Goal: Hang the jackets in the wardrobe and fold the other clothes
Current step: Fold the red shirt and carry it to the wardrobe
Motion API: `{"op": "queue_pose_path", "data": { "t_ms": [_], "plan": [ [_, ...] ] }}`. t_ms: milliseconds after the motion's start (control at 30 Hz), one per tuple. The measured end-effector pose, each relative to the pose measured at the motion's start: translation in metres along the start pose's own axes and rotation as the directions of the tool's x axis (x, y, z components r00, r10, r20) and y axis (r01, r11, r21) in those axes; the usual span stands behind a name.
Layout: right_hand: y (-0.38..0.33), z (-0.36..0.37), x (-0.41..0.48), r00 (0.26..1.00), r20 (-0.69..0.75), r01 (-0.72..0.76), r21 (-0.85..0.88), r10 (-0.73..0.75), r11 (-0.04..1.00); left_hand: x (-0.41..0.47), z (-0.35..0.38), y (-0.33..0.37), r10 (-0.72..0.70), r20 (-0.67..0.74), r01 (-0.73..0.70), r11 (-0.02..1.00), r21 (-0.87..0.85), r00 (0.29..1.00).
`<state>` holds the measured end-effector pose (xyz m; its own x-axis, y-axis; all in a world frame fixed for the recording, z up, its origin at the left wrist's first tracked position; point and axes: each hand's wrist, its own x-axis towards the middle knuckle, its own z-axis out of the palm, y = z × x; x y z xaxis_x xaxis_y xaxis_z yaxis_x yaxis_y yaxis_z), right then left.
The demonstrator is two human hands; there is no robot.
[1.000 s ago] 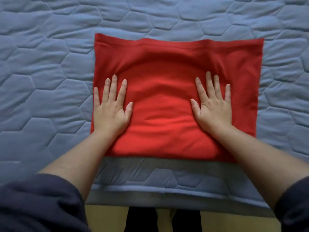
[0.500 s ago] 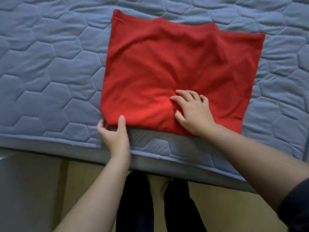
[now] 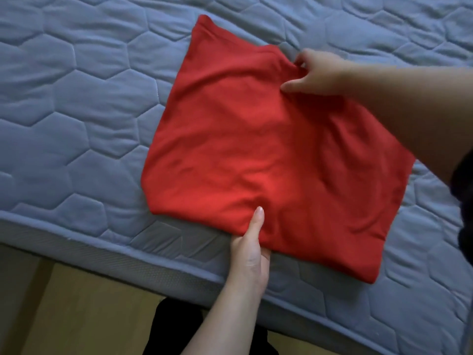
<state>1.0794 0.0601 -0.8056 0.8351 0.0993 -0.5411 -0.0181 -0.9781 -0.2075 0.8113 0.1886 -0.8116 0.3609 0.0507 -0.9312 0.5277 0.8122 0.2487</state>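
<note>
Two hands hold one folded red garment (image 3: 268, 155), which lies flat on a blue quilted mattress (image 3: 76, 111) close to its near edge and at a slant to that edge. The left hand (image 3: 252, 257) grips the garment's near edge about midway along. Its thumb (image 3: 257, 219) lies on top of the cloth, pointing away from the person, while the fingers are out of sight under the fold, so the cloth is pinched between them. The right hand (image 3: 320, 73) reaches in from the right and grasps the far edge near its right-hand corner, with the fingers curled and bunching a small peak of fabric. The garment stretches between the two grips, spreading to either side of them. It is a plain bright red, roughly rectangular, with soft wrinkles across the middle and a hem seam at the far left corner. Nearer than the mattress's piped border are a pale wooden floor (image 3: 84, 311) and the person's dark-clad legs (image 3: 163, 326). A dark sleeve (image 3: 463, 190) shows at the right edge.
</note>
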Motion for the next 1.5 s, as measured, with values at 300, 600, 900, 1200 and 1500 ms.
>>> {"op": "queue_pose_path", "data": {
  "t_ms": [300,600,900,1200,1500],
  "plan": [
    [0.014,-0.054,-0.026,0.903,0.421,-0.27,0.393,0.089,0.879,-0.043,-0.006,0.026,-0.092,0.078,0.086,0.993,0.081,0.993],
    [0.044,-0.186,-0.092,0.965,0.252,-0.253,0.802,0.078,0.541,-0.092,0.101,0.216,0.178,0.398,-0.356,0.827,0.436,0.9],
    [0.05,-0.209,-0.173,0.951,0.189,-0.265,0.907,0.245,0.327,-0.111,0.198,0.301,0.298,0.384,-0.48,0.406,0.778,0.874],
    [0.045,0.072,-0.274,0.819,0.506,-0.552,0.823,0.272,0.132,-0.025,-0.004,0.206,0.035,0.118,-0.123,0.193,0.973,0.992],
    [0.07,0.077,-0.224,0.805,0.478,-0.535,0.841,0.351,0.084,-0.003,0.045,0.205,0.162,0.235,-0.248,0.062,0.967,0.958]
  ]
}}
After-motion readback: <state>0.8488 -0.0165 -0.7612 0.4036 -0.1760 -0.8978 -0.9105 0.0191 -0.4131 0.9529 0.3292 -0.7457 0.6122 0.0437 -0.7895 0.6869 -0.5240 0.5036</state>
